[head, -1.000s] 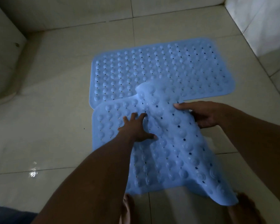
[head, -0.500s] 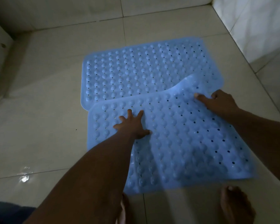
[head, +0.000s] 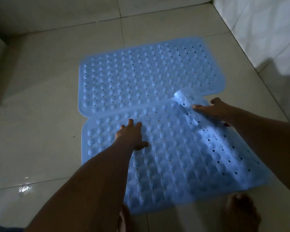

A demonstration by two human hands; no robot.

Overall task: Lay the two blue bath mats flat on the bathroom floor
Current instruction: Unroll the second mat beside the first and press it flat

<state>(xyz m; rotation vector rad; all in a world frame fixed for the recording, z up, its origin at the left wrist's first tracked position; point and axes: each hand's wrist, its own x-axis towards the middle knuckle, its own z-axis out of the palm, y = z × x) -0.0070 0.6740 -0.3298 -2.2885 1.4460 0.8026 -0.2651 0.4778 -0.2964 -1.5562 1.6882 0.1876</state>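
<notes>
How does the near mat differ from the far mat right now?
The far mat lies flat; the near mat has its far right corner curled up. No hand touches the far mat; the left hand presses on the near mat and the right hand grips its raised edge. Both are blue, bumpy and perforated.

The far mat [head: 149, 76] lies flat on the floor [head: 40, 114]. The near mat [head: 182, 156] lies just before it, edges meeting, far right corner raised. The left hand [head: 131, 135] rests on its left part; the right hand [head: 214, 108] holds that corner.
</notes>
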